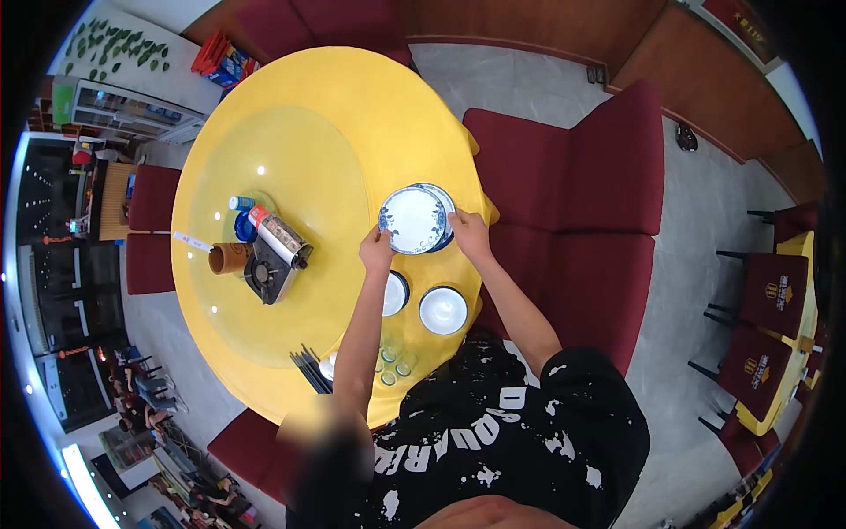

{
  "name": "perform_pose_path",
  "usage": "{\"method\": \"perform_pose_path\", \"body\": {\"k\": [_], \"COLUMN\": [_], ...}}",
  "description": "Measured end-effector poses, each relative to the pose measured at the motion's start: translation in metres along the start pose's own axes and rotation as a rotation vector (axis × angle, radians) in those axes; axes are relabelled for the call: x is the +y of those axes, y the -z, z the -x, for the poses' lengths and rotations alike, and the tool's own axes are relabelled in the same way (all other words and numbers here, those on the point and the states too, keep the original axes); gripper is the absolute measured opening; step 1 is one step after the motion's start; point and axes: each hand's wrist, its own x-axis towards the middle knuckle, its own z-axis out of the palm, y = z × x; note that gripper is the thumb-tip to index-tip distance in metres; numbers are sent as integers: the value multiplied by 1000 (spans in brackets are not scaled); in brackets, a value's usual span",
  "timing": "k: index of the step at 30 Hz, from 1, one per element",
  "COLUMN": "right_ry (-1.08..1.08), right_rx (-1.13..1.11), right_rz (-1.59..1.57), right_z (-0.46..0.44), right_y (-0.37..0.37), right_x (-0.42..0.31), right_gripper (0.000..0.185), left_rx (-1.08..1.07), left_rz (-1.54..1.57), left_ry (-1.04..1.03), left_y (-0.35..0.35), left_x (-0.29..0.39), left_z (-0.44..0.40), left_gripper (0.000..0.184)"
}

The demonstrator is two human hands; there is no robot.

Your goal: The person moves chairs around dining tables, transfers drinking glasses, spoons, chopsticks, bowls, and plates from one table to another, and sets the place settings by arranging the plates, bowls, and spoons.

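Several white plates (pixel 411 220) with blue floral rims are held in a slightly fanned stack over the near part of the yellow-covered table. My left hand (pixel 376 250) is closed on the left edge of the stack, thumb at the rim. On the other side my right hand (pixel 470 235) grips the right edge, where the lower plates stick out. Two stacks of white bowls stand nearer my body: one bowl (pixel 443 310) is in full view, the other (pixel 394 294) is partly behind my left forearm. Whether the plates touch the tablecloth (pixel 352 75) I cannot tell.
Several small glasses (pixel 388 363) and dark chopsticks (pixel 308 368) lie near the table's front edge. A glass turntable (pixel 291 141) carries a portable stove (pixel 267 275), a gas canister (pixel 275 231) and a brown cup (pixel 229 257). Dark red chairs (pixel 564 167) stand along the right side.
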Motion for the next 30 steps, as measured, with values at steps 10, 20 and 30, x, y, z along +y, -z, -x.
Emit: {"method": "perform_pose_path", "body": {"k": [10,20,30], "right_ry": [29,-341,-621], "right_rx": [28,-30,-90], "right_rz": [-21,-499,-318], "right_z": [12,25,124], "right_y": [1,3,24], "right_x": [0,15,131], "right_gripper": [43,41,19], "left_rx": [101,90,42], "left_rz": [-414,-8,76], "left_ry": [-240,-155,-76], "left_y": [-20,31,109], "left_x": [2,1,-100], "left_z": [10,59,284], "left_gripper": [41,40,32]}}
